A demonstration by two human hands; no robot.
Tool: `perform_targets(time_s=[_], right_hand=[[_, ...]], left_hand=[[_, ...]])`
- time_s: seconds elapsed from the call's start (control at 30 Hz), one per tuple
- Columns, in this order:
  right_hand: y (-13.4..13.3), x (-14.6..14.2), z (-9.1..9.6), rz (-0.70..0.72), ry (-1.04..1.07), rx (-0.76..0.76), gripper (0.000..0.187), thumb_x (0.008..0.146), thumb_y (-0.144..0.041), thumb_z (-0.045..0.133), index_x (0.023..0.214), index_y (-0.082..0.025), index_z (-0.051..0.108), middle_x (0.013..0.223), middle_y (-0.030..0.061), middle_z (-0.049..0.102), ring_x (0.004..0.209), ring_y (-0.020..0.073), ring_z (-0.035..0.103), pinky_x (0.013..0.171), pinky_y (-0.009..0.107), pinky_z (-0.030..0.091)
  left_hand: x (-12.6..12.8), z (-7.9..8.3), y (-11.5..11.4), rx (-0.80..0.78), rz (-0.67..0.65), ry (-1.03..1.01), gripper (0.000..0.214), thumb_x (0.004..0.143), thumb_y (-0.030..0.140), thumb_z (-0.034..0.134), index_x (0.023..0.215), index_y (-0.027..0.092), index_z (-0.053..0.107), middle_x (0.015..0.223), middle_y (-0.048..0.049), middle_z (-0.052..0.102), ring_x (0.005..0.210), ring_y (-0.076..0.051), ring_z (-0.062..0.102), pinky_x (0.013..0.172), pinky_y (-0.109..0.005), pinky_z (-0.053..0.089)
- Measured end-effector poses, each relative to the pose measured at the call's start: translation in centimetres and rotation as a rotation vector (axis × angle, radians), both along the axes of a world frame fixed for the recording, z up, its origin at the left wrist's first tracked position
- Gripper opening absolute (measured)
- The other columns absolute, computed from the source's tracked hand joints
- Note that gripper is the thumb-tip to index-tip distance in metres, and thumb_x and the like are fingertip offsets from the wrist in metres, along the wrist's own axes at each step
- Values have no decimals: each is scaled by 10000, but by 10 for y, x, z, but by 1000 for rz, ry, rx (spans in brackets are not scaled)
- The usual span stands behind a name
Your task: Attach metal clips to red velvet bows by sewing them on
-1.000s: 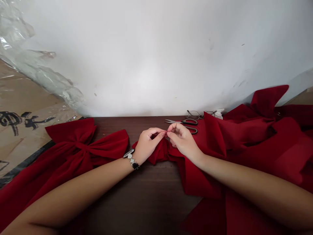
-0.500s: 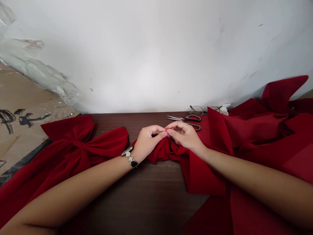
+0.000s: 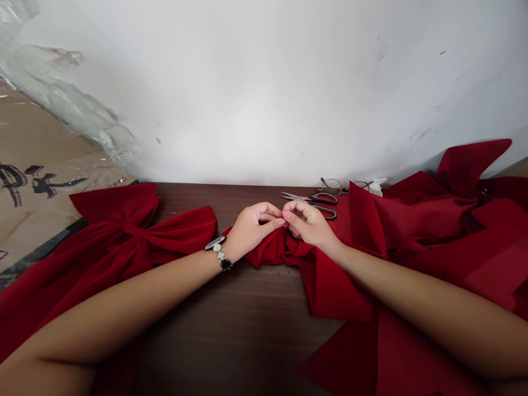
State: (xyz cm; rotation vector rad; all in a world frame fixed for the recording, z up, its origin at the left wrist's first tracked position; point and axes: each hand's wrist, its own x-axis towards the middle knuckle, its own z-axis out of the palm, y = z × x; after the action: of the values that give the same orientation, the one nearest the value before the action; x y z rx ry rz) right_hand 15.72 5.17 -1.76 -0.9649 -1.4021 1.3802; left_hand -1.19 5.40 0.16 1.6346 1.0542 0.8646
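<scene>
My left hand (image 3: 256, 226) and my right hand (image 3: 310, 223) meet fingertip to fingertip at the middle of the table. Both are closed in a pinch, and whatever lies between the fingers is too small to make out. Just below them sits a gathered piece of red fabric (image 3: 268, 250), partly covered by my hands. From it a wide red strip (image 3: 340, 291) trails to the right under my right forearm. A pair of scissors (image 3: 315, 199) with dark handles lies just behind my right hand. To the left rests a large red bow (image 3: 134, 230), apart from my hand.
A dark wooden table (image 3: 239, 324) runs up to a white wall (image 3: 256, 99). Eyeglasses (image 3: 336, 187) and a crumpled white tissue (image 3: 377, 186) lie at the back. More red fabric (image 3: 429, 212) is heaped at right. At left stands a cardboard box (image 3: 41, 143) with plastic wrap.
The view has shifted slightly. My pinched fingertips remain together, with the right fingers now a little over the left ones. The fabric and scissors lie as before.
</scene>
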Motion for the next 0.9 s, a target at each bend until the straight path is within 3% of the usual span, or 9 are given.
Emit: perform_targets(time_s=[0.3, 0.47, 0.67, 0.9], right_hand=[[3, 1, -4, 75, 51, -1, 510, 728, -660, 652, 818, -203, 444, 571, -83, 435, 414, 37, 320, 401, 200, 237], [4, 1, -6, 30, 73, 7, 450, 754, -592, 662, 841, -183, 494, 625, -60, 510, 417, 34, 358, 387, 198, 253], [2, 1, -1, 19, 44, 54, 386, 723, -499, 733, 816, -153, 587, 660, -40, 525, 449, 35, 386, 400, 206, 274], [1, 3, 0, 1, -2, 25, 440, 706, -564, 725, 755, -162, 555, 517, -76, 438, 429, 46, 364, 407, 201, 261]], left_hand=[[-9, 11, 4, -35, -140, 46, 256, 798, 372, 681, 853, 122, 679, 877, -75, 746, 833, -172, 683, 790, -265, 504], [-12, 4, 5, -73, -107, -63, 256, 794, 374, 700, 828, 123, 660, 845, -52, 728, 764, -135, 654, 712, -227, 489], [-11, 2, 6, 1, -52, -39, 245, 778, 362, 707, 732, 130, 644, 713, -2, 658, 639, -98, 565, 634, -212, 457], [-9, 4, 5, 35, -60, -20, 224, 803, 353, 679, 776, 132, 650, 820, -35, 687, 765, -136, 607, 740, -249, 479]])
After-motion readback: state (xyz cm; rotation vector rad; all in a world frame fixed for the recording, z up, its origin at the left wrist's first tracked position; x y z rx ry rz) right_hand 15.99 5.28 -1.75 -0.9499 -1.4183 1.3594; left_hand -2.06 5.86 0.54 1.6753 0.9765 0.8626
